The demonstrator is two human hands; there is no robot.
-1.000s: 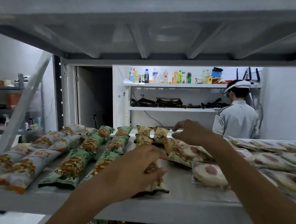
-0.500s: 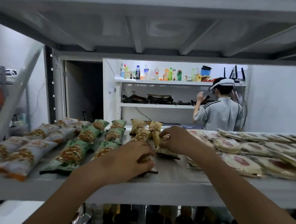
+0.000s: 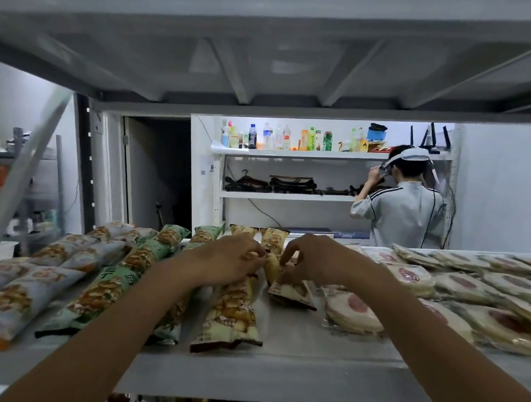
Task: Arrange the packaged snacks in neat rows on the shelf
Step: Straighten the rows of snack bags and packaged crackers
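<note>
Now both hands are on the brown packs mid-shelf (image 3: 305,376). Left hand (image 3: 232,259): fingers curled, tips pinching the left edge of the mid pack (image 3: 271,266), which stands lengthwise between the two hands; the palm lies over the far end of the near pack (image 3: 230,314). Near pack is long and brown, lying lengthwise with its near end close to the shelf's front edge. Right hand (image 3: 316,261): fingers clenched down on the skewed pack (image 3: 294,296), holding its far end; the pack's near end sticks out below the hand, turned a bit right, flat on the shelf. Right fingertips are just beside the mid pack's right edge; touching or not, cannot tell. Two far packs (image 3: 273,235), also brown, sit side by side just beyond the hands.

Left of the brown ones: green packs (image 3: 109,289) in lengthwise rows, then pale packs (image 3: 15,293) further left, some blurred. Right: round cakes (image 3: 354,310) in clear wrap, overlapping in rows out to the right edge.

Far back: a person (image 3: 402,214) in a grey top, back turned, at a white back shelf (image 3: 290,196) with bottles (image 3: 280,137) on top.
</note>
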